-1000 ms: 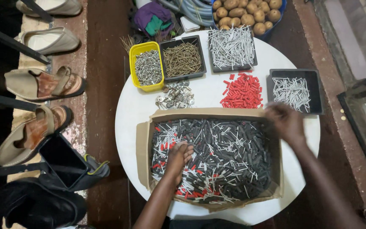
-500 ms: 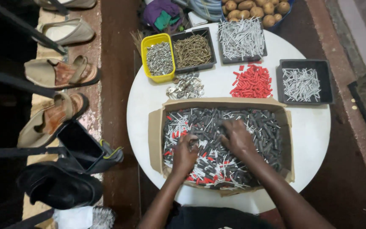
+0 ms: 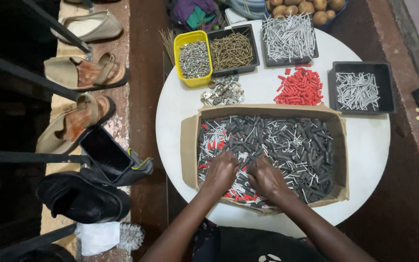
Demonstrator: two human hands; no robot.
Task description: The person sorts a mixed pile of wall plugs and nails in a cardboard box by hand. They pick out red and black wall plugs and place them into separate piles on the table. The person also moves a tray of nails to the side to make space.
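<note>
A shallow cardboard box (image 3: 189, 145) lies on a round white table (image 3: 369, 145), filled with mixed grey wall plugs, red plugs and silver nails (image 3: 277, 145). My left hand (image 3: 220, 172) and my right hand (image 3: 266, 178) rest side by side in the near left part of the box, fingers curled down into the pile. Whether either hand pinches a piece is hidden by the fingers.
Beyond the box sit a pile of red plugs (image 3: 299, 87), a black tray of nails (image 3: 360, 90), a yellow tub of screws (image 3: 194, 59), a black tray of brass screws (image 3: 232, 49), another nail tray (image 3: 289, 38) and metal fittings (image 3: 222, 93). Shoes (image 3: 81, 73) line the left.
My right hand has come back from the far right edge of the box to the near left part, beside my left hand. The camera view has shifted slightly.
</note>
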